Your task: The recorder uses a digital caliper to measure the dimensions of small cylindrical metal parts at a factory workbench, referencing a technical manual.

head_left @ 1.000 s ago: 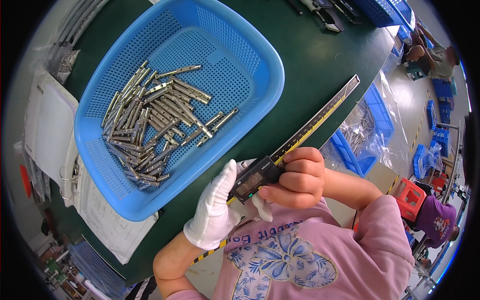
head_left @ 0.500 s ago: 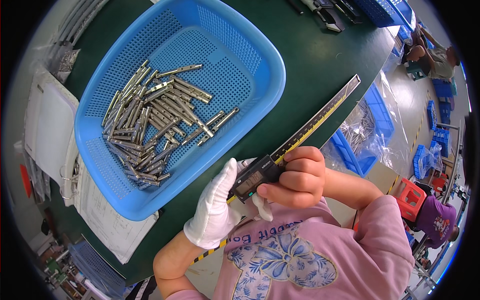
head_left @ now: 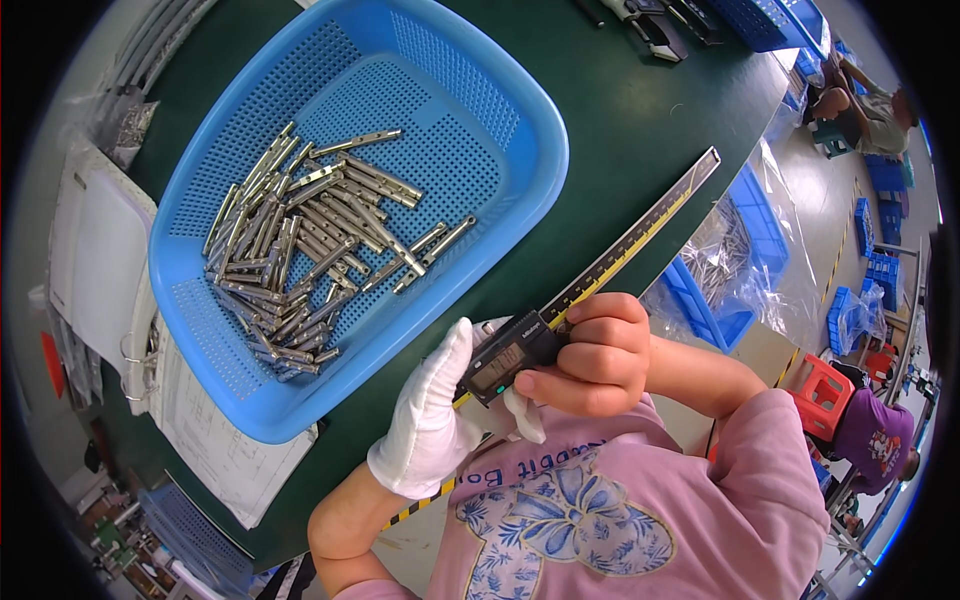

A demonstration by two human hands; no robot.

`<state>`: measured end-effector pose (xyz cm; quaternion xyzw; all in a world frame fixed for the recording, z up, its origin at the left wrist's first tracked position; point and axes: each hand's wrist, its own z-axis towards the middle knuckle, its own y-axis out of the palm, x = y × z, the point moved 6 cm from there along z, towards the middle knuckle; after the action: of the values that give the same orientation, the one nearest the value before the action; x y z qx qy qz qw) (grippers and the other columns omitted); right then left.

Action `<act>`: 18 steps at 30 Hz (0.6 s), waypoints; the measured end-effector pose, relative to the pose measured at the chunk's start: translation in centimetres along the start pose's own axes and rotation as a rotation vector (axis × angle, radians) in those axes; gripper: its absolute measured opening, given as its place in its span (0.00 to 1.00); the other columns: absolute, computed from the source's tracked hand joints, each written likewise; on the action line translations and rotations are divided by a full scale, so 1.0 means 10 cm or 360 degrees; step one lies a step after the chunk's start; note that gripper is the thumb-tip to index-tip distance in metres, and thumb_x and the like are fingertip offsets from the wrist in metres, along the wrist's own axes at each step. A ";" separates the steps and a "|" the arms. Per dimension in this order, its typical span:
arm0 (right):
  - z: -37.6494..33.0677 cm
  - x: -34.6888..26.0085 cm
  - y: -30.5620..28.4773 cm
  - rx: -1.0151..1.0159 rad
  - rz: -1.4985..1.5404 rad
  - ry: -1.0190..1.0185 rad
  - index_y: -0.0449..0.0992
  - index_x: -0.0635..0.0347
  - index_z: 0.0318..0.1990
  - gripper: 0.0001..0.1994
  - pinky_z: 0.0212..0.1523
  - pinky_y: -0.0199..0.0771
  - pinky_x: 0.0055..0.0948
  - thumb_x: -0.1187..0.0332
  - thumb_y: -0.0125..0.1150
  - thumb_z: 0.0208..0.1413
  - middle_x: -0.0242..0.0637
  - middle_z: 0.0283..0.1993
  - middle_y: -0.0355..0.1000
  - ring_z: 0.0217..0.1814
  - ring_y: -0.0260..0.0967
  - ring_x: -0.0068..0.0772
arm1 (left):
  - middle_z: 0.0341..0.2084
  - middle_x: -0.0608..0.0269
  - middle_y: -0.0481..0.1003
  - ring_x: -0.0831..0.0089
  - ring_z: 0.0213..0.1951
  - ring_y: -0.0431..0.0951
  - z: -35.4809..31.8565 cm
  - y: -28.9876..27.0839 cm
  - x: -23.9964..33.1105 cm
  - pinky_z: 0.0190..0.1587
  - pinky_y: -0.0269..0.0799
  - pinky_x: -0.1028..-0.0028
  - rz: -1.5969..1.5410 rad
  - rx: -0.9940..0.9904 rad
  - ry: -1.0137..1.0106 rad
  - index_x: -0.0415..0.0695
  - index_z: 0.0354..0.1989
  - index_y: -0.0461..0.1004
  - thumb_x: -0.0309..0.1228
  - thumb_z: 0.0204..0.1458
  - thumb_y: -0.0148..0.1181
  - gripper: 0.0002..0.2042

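Observation:
A digital caliper (head_left: 510, 356) with a dark display housing and a long yellow-and-black scaled beam slants up to the right before my chest. My bare right hand (head_left: 603, 358) is closed round its body, thumb below the display. At the jaw end, my white-gloved left hand (head_left: 428, 425) is closed, its fingers curling behind the caliper. Whatever lies between the glove and the jaws is hidden. Beyond both hands, a blue perforated basket (head_left: 545, 150) holds a heap of slim metal rods (head_left: 325, 220) with small holes in them.
The green table (head_left: 630, 130) carries the basket. Drawing sheets (head_left: 225, 430) and a ring binder (head_left: 100, 250) lie at the left. Dark tools (head_left: 655, 30) rest at the far edge. On the right, a blue crate (head_left: 700, 305) holds bagged metal parts; people sit farther off.

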<state>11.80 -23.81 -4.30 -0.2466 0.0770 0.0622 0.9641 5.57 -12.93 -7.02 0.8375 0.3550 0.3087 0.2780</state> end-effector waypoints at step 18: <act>0.19 0.02 0.10 -0.0171 -0.0196 0.0097 0.78 0.41 0.35 0.12 0.36 0.68 0.31 0.68 0.65 0.39 0.28 0.32 0.56 0.31 0.57 0.26 | 0.28 0.60 0.72 0.70 0.28 0.75 0.01 -0.02 -0.03 0.32 0.71 0.74 0.0013 -0.0026 0.0003 0.41 0.51 0.65 0.53 0.60 0.30 0.28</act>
<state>12.01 -21.97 -3.16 -0.3040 0.0876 -0.0008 0.9486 5.38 -13.03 -7.29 0.8364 0.3492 0.3134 0.2833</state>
